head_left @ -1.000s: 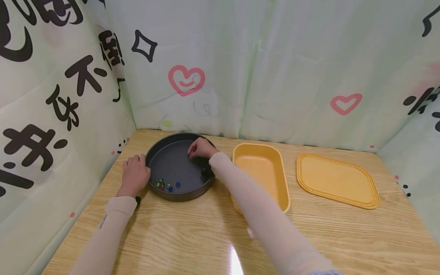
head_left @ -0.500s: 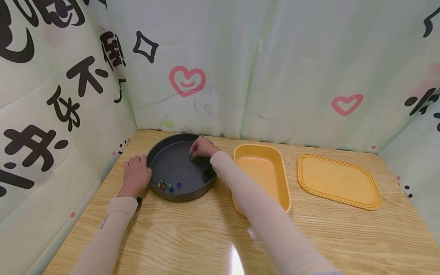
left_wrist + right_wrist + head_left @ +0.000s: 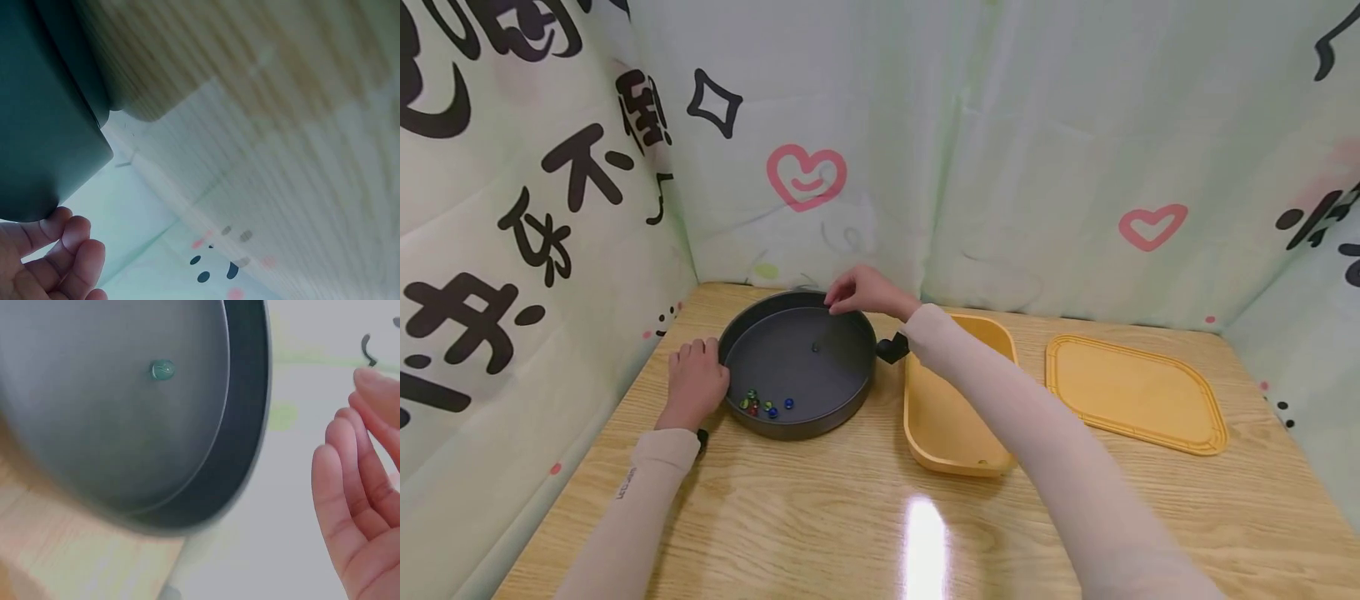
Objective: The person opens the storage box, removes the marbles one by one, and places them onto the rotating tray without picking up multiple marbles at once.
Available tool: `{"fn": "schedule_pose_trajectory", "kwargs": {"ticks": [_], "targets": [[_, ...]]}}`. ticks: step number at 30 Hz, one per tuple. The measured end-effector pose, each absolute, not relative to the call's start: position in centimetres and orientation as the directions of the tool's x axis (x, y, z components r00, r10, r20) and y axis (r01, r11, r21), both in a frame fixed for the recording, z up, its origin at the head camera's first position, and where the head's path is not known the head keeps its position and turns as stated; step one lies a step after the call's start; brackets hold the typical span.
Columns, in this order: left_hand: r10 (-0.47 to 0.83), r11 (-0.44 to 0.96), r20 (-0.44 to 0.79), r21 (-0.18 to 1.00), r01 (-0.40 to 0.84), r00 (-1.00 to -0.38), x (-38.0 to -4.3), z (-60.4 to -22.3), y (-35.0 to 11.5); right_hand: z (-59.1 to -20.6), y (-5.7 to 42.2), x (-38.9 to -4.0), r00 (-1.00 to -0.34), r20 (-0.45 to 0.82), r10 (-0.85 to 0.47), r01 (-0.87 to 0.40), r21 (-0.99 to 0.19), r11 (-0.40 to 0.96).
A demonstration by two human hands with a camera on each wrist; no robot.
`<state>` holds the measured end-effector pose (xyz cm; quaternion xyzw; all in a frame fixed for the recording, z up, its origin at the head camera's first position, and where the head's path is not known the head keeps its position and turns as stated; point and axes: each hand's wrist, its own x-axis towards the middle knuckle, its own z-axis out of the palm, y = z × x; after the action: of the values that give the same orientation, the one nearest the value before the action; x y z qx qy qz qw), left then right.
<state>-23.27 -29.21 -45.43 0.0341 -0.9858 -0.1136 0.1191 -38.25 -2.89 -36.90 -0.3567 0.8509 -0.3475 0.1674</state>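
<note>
A dark grey round pan (image 3: 790, 358) sits on the table's left side. At its left rim, my left hand (image 3: 694, 375) grips the edge; in the left wrist view the fingertips (image 3: 59, 215) meet the pan's wall. My right hand (image 3: 867, 292) hovers over the pan's far right rim, fingers loosely bent, holding nothing. One greenish marble (image 3: 163, 369) lies alone near the middle of the pan floor. Several coloured marbles (image 3: 752, 404), among them green, red and blue ones, are gathered along the near left of the floor.
Right of the pan stands a deep yellow tub (image 3: 958, 417), partly covered by my right forearm. A flat yellow lid (image 3: 1138, 396) lies farther right. A printed curtain (image 3: 1037, 167) closes off the table's back and sides.
My right hand has risen from inside the pan and moved back and right over the rim. The lone marble now shows on the pan floor. My left hand stays put.
</note>
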Motion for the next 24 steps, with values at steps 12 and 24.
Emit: {"fn": "schedule_pose_trajectory", "kwargs": {"ticks": [12, 24], "targets": [[-0.088, 0.971, 0.243, 0.238, -0.028, -0.966, -23.3, -45.5, -29.2, -35.9, 3.9, -35.0, -0.523, -0.084, -0.848, -0.512, -0.765, 0.391], [-0.088, 0.973, 0.234, 0.229, -0.033, -0.968, -23.3, -45.4, -29.1, -37.8, 8.9, -32.4, -0.436, -0.142, -0.889, -0.554, -0.736, 0.389]]}}
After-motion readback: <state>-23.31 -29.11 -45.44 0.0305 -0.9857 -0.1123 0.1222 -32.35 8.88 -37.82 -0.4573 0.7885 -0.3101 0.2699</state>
